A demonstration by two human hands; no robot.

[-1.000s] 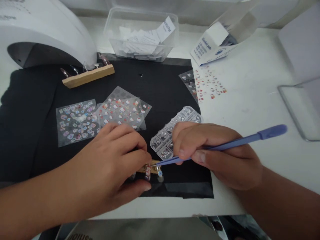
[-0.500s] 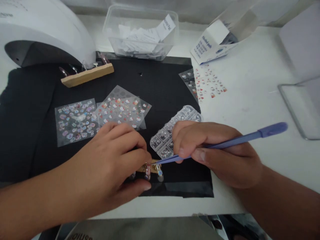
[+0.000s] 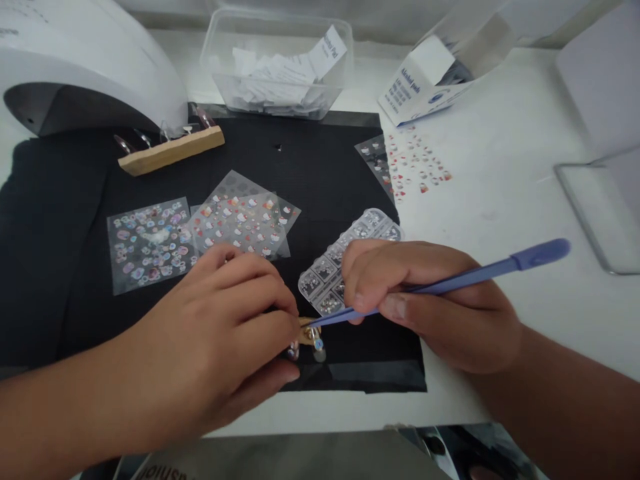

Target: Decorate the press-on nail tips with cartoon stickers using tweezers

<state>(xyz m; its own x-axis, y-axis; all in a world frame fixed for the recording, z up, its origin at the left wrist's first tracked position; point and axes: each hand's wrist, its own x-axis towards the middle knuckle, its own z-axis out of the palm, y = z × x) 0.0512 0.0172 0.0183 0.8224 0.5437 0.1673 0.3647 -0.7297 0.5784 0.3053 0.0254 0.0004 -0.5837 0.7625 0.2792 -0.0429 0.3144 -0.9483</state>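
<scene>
Little has moved; box (image 3: 425,83) reads "Alcohol pads".

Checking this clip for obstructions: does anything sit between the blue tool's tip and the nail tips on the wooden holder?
Nothing visible does. The right hand holds the blue tool, and its tip meets the nail tips on the wooden holder, which the left hand grips.

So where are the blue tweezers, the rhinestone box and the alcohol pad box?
blue tweezers (image 3: 470,276): head view, mid-shaft.
rhinestone box (image 3: 327,267): head view, a clear compartment.
alcohol pad box (image 3: 407,93): head view, printed side panel.
</scene>
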